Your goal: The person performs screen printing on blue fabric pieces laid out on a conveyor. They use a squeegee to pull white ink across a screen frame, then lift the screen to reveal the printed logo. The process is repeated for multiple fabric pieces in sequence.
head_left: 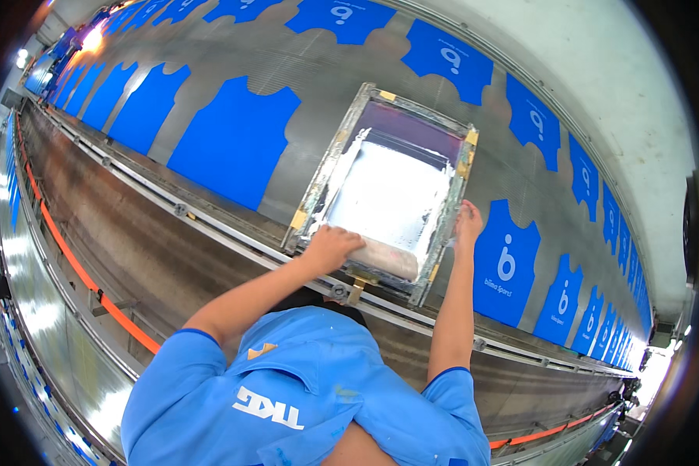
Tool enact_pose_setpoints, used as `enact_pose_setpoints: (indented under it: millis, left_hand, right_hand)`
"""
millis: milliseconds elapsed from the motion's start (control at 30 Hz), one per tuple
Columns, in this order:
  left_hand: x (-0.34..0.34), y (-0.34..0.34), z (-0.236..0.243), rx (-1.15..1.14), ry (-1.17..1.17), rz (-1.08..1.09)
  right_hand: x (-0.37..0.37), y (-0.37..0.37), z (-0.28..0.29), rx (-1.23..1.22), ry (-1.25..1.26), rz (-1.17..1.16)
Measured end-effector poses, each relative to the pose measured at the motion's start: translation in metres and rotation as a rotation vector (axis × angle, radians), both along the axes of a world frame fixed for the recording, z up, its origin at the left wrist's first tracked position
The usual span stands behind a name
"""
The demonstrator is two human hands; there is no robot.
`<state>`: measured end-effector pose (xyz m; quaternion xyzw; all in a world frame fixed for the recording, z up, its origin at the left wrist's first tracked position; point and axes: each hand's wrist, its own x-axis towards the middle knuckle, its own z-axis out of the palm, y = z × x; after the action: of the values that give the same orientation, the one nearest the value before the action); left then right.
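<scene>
A screen-printing frame [306, 203] with worn, paint-caked edges and yellow tape patches lies on the long grey table in front of me. White ink [400, 186] covers most of its mesh, and a purple band shows at the far end. Across the near end lies a pale squeegee [392, 259]. My left hand [334, 248] is closed over the squeegee's left end. At the frame's right side, my right hand [467, 224] has its fingers bent round the edge. The frame hides whatever lies beneath it.
Left of the frame lies a plain blue garment panel [237, 140], with more beyond it. On the right, blue panels [506, 260] bear white prints. A metal rail [210, 224] edges the table nearest me. Behind me an orange rail [124, 320] runs along another table.
</scene>
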<state>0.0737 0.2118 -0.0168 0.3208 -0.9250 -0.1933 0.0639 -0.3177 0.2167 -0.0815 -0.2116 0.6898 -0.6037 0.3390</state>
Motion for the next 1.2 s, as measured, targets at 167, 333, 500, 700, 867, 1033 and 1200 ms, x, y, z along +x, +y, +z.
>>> enact_pose_setpoints:
  millis: [167,333,500,700,867,1033,1200]
  left_hand:
    - [0.037,0.005,0.003,0.053,0.018,-0.044]
    - [0.045,-0.039,0.049,0.116,-0.122,0.02]
    - [0.04,-0.043,0.07,0.119,-0.266,0.066]
    - [0.041,-0.021,0.035,0.037,-0.27,-0.061]
    - [0.022,-0.02,0.044,-0.026,-0.11,0.01]
    - [-0.032,-0.117,0.028,-0.294,-0.014,0.021]
    - [-0.048,-0.163,0.002,-0.402,0.007,-0.021]
  right_hand:
    - [0.029,-0.02,-0.003,0.167,0.461,-0.194]
    - [0.038,-0.017,-0.002,0.142,0.581,-0.227]
    - [0.047,-0.026,0.024,0.101,0.388,-0.102]
    - [0.054,-0.017,-0.011,0.104,0.334,-0.116]
    - [0.047,-0.001,-0.006,0.195,0.455,-0.135]
    - [0.051,-0.01,0.01,0.247,0.465,-0.137]
    - [0.059,0.016,-0.002,0.321,0.416,-0.041]
